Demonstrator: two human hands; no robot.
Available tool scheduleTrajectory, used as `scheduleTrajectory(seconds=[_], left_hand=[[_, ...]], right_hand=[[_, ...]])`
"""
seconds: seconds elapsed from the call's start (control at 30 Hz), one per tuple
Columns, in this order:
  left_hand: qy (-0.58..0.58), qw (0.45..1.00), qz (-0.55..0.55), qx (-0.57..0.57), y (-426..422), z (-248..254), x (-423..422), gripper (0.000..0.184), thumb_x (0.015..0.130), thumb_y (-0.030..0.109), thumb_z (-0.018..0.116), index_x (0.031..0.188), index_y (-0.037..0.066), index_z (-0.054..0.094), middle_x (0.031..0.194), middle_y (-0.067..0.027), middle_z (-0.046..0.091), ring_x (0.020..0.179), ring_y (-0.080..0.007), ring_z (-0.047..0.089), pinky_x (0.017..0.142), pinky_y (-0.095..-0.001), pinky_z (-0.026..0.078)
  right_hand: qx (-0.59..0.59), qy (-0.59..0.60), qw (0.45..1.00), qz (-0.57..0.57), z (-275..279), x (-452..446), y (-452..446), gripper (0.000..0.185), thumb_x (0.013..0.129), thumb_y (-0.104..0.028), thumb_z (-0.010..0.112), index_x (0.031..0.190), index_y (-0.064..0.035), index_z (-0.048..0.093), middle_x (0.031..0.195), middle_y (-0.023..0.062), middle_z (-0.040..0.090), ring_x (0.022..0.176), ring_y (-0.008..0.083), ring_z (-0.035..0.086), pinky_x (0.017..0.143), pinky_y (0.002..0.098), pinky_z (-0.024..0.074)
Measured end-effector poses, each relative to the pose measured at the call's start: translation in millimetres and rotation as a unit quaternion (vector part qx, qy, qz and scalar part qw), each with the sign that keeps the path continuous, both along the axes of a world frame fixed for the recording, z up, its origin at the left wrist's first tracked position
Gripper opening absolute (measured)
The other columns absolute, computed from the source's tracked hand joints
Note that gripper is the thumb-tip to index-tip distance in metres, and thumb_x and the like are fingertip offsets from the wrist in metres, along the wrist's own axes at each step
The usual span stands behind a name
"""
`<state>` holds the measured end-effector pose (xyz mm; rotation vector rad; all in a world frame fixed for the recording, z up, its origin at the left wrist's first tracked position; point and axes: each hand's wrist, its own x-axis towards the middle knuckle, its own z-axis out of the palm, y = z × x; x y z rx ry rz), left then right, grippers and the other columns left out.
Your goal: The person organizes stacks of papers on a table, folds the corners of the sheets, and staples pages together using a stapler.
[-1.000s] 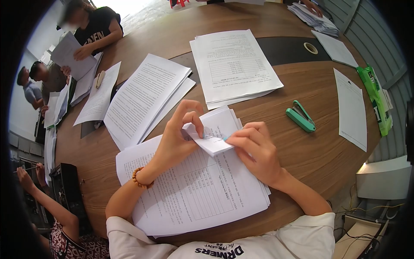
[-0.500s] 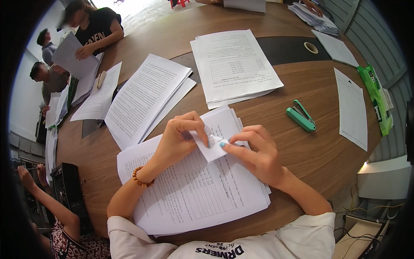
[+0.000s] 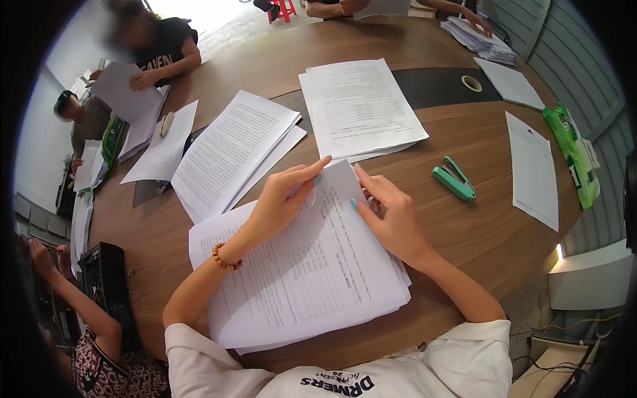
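A thick stack of printed papers (image 3: 298, 292) lies tilted on the table in front of me, with a table grid printed on the top sheet. My left hand (image 3: 282, 205), with a beaded bracelet on its wrist, rests on the upper part of the stack. Its index finger stretches toward the top edge. My right hand (image 3: 391, 222) is at the upper right edge, its thumb on the top sheet and its other fingers bent along the side. Both hands' undersides are hidden. A green stapler (image 3: 454, 179) lies to the right, touched by neither hand.
Two more paper piles lie beyond, a left pile (image 3: 235, 149) and a middle pile (image 3: 365, 109). At right are a tape roll (image 3: 472, 83), a single sheet (image 3: 534, 169) and a green packet (image 3: 574, 156). Several people sit around the table; a person's arm (image 3: 83, 302) shows at lower left.
The lifted, folded paper corner now lies flat on the stack. My left hand has opened from its pinch, its index finger stretching up and right. My right hand has shifted to the stack's edge.
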<state>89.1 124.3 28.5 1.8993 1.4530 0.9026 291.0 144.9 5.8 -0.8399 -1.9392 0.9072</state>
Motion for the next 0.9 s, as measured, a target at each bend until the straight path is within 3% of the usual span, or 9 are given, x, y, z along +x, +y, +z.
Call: scheduleTrajectory(seconds=[0.1,0.17,0.27,0.57,0.9], left_hand=[[0.002,1.0,0.0,-0.002,0,2,5,0.042,0.082,-0.005,0.048,0.122,0.008,0.05,0.089,-0.011,0.06,0.074,-0.0168,0.055,0.069,-0.028,0.045],[-0.01,1.0,-0.006,0.014,0,0,6,0.044,0.082,-0.006,0.047,0.123,0.009,0.05,0.088,-0.0065,0.06,0.077,-0.0105,0.05,0.068,-0.0235,0.042],[-0.002,1.0,-0.004,0.014,0,2,7,0.04,0.082,-0.003,0.049,0.121,0.007,0.052,0.088,-0.0112,0.06,0.073,-0.0169,0.055,0.069,-0.0276,0.045],[-0.029,0.999,-0.001,0.039,5,-12,5,0.034,0.082,-0.002,0.049,0.115,0.004,0.055,0.075,-0.0089,0.055,0.063,-0.0145,0.046,0.061,-0.0262,0.039],[-0.04,0.998,-0.001,0.057,6,-16,4,0.034,0.081,-0.002,0.049,0.114,0.004,0.057,0.083,-0.0112,0.06,0.071,-0.018,0.053,0.066,-0.0266,0.042]], right_hand=[[-0.009,-0.012,1.0,-0.006,5,1,-3,0.043,0.078,-0.001,0.056,0.12,0.0036,0.047,0.088,0.0122,0.054,0.067,0.02,0.054,0.061,0.0296,0.0439],[-0.014,-0.029,0.999,-0.004,7,1,-4,0.044,0.079,-0.001,0.055,0.121,0.004,0.046,0.089,0.0123,0.053,0.068,0.0205,0.054,0.061,0.0302,0.0437],[-0.002,-0.029,1.0,-0.009,5,1,-4,0.043,0.079,0.0,0.055,0.121,0.0037,0.046,0.089,0.0123,0.053,0.067,0.0218,0.054,0.061,0.0314,0.0436],[-0.003,-0.015,1.0,-0.02,3,-2,-2,0.042,0.078,-0.001,0.055,0.119,0.0029,0.048,0.087,0.0133,0.055,0.07,0.0216,0.056,0.062,0.0299,0.0445],[-0.175,0.113,0.978,-0.005,-21,-9,25,0.025,0.081,-0.008,0.059,0.103,0.0027,0.061,0.078,0.0083,0.064,0.065,0.0093,0.058,0.06,0.023,0.0468]])
